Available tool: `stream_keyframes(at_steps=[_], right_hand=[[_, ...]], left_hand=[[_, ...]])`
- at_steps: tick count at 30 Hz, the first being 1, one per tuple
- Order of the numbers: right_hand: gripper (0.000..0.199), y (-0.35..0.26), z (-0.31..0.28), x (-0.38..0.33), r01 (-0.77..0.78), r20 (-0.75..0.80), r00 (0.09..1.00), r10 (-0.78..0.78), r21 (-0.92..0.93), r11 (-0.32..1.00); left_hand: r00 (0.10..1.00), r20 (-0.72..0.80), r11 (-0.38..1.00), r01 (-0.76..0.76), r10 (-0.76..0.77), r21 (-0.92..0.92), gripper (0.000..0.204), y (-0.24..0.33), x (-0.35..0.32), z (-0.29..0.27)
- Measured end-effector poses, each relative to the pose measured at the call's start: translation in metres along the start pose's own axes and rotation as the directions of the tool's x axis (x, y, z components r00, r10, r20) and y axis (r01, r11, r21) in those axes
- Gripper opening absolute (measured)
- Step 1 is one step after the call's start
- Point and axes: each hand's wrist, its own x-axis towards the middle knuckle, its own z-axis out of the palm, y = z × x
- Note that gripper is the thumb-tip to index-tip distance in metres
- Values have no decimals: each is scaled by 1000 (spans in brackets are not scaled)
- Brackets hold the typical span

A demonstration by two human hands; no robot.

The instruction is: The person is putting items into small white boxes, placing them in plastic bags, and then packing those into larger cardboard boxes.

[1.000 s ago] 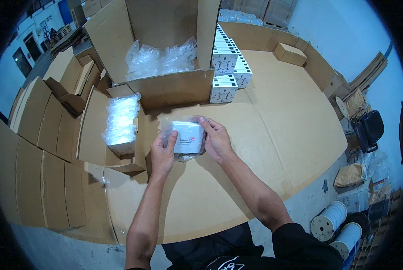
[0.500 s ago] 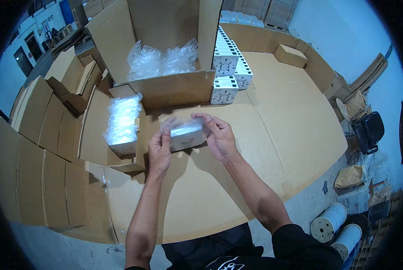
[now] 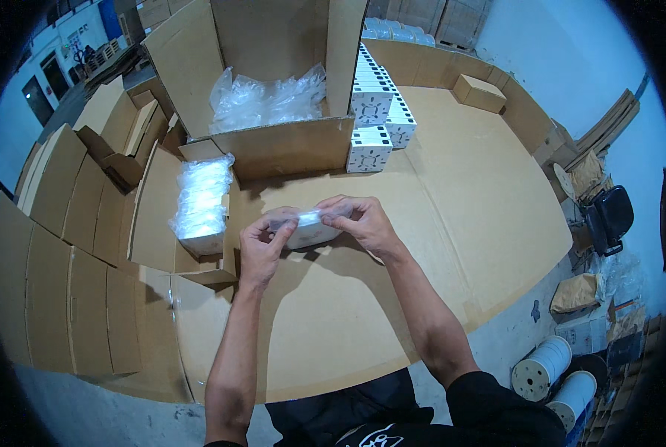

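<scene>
Head view: left hand and right hand pinch clear film over white box between them; even tension likely keeps it smooth.

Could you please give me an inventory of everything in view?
Wrapped white item: one, white, view centre
Worktop: one, brown cardboard, across the view
Small open carton: one, brown, left of that item
Wrapped packs: several, white, inside the small open carton
Large open carton: one, brown, top centre
Plastic film: uncountable, clear, inside the large open carton
Patterned boxes: several, white and black, right of the large open carton
Cartons: several, brown, far left
Small box: one, brown, worktop's far right
Spools: two, white, lower right
Left hand: one, bare, fingers on the item's left
Right hand: one, bare, fingers on the item's right
</scene>
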Motion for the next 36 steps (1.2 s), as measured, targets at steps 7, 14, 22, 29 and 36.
stream_keyframes(at_steps=[7,14,22,29,36], right_hand=[[16,11,0,4,4,-61,998,-3,24,1000],[21,20,16,6,105,-190,978,-81,120,987],[23,10,1,1,217,79,975,-208,-129,968],[24,-2,8,-2,67,-6,998,-70,-185,981],[23,2,7,-1,19,-5,1000,-20,-170,985]], left_hand=[[989,-129,996,-66,73,58,13,-9,2,1],[972,-231,999,-49,44,-15,24,-8,0,7],[960,-243,987,-155,142,-38,28,-9,2,11],[914,-247,947,-306,321,97,39,-2,-1,19],[730,149,468,-567,668,678,36,12,-6,11]])
